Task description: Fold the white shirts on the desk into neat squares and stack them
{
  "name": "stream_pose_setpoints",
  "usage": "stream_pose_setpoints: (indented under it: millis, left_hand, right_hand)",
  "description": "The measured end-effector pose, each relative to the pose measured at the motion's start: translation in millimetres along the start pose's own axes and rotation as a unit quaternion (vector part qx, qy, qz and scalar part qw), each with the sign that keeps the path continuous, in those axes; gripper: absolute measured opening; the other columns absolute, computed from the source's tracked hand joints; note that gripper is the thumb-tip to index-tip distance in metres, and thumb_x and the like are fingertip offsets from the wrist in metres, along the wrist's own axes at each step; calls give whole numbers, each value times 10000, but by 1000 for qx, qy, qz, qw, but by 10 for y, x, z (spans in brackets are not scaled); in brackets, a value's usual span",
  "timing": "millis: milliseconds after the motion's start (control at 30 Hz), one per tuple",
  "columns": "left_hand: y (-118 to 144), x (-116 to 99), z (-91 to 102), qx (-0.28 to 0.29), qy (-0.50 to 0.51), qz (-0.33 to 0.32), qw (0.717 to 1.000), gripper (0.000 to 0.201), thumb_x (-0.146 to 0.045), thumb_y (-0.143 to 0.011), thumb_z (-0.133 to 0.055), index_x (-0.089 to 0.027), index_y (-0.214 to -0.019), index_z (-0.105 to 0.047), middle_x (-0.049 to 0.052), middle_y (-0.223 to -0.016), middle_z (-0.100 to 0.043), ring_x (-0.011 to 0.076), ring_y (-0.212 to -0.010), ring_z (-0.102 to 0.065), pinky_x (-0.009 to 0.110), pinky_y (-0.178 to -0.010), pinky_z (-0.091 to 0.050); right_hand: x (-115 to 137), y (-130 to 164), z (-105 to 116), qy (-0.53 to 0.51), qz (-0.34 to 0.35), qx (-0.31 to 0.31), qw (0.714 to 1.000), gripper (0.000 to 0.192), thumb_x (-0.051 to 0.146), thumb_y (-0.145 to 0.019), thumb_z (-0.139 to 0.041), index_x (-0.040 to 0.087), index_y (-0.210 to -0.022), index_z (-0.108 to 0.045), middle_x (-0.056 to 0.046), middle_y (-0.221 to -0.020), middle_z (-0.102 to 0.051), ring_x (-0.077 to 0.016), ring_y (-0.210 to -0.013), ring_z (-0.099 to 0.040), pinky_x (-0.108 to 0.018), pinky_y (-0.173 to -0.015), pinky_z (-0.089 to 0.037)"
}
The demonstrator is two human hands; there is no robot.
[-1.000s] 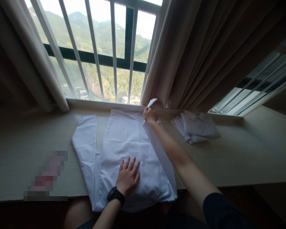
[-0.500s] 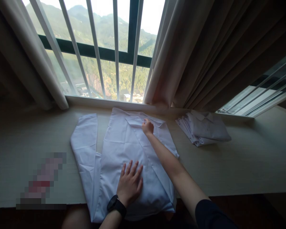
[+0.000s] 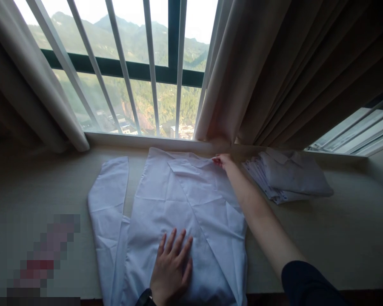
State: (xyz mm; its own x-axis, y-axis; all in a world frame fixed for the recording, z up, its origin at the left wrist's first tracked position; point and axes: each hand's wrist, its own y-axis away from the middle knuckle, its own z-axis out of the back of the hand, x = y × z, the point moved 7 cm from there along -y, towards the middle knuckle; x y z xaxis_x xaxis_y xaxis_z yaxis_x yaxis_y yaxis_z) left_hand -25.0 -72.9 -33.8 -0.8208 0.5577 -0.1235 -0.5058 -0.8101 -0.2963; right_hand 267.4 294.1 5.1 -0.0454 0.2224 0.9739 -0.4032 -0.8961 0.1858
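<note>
A white shirt (image 3: 159,204) lies spread on the pale tabletop, one sleeve (image 3: 107,208) stretched out along its left side and another part folded diagonally across its right half. My left hand (image 3: 174,265) rests flat on the lower middle of the cloth, fingers spread, a dark watch on the wrist. At the far right corner, my right hand (image 3: 222,161) pinches the shirt's edge between closed fingers. The near end of the shirt runs out of the bottom of the view.
To the right sits a stack of folded white shirts (image 3: 293,176). Behind the pale table (image 3: 347,238) are a barred window (image 3: 130,102) and hanging curtains (image 3: 258,72). A pixelated patch (image 3: 41,263) covers something at the lower left.
My right hand has moved right, from the upper middle of the shirt to its far right corner. My left hand still lies flat on the cloth. The view has shifted slightly.
</note>
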Motion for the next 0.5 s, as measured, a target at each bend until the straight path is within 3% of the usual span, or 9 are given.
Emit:
stream_pose_setpoints:
  millis: [133,233,300,400,467,500]
  left_hand:
    - [-22,1,-6,13,-4,0,1000,666,-341,-925,-499,-331,-1565,-313,12,-1595,-363,314,-1470,-327,559,-1180,-315]
    - [-38,0,-14,20,-4,3,1000,664,-333,-923,-495,-332,-1564,-318,17,-1591,-370,317,-1472,-321,571,-1184,-305]
    - [-45,-5,-22,25,-9,3,1000,665,-333,-922,-491,-322,-1564,-319,22,-1593,-366,319,-1476,-312,573,-1187,-299]
    - [-46,-13,-29,30,-12,4,999,665,-328,-922,-486,-311,-1566,-319,23,-1598,-357,318,-1480,-304,570,-1184,-306]
    - [-41,-15,-32,32,-6,6,999,666,-329,-925,-488,-313,-1568,-312,19,-1599,-353,318,-1480,-306,567,-1179,-312]
    - [-38,-15,-32,32,-3,8,999,668,-329,-927,-490,-317,-1569,-307,16,-1600,-352,318,-1479,-309,566,-1179,-312]
  right_hand:
    - [213,-336,29,-62,31,10,998,484,149,-873,-508,263,-1340,-453,-4,-1002,-685,-82,-837,-692,-243,-776,-563]
    - [171,-273,-124,69,90,31,993,503,176,-856,-526,239,-1353,-478,-31,-1076,-691,-94,-845,-688,-281,-811,-562]
    - [56,-88,-344,183,131,53,973,374,197,-854,-534,175,-1219,-610,-68,-1046,-711,-131,-884,-686,-316,-869,-548]
    - [-172,321,-687,238,167,92,952,232,172,-803,-618,172,-1010,-723,-93,-1091,-723,-199,-1086,-646,-366,-1048,-453]
    - [-275,680,-877,294,232,139,917,278,158,-790,-658,203,-1052,-738,-90,-1277,-667,-229,-1280,-539,-385,-1154,-343]
    - [-317,884,-936,339,279,163,883,317,177,-819,-647,216,-1123,-726,-86,-1379,-606,-241,-1359,-466,-405,-1186,-295]
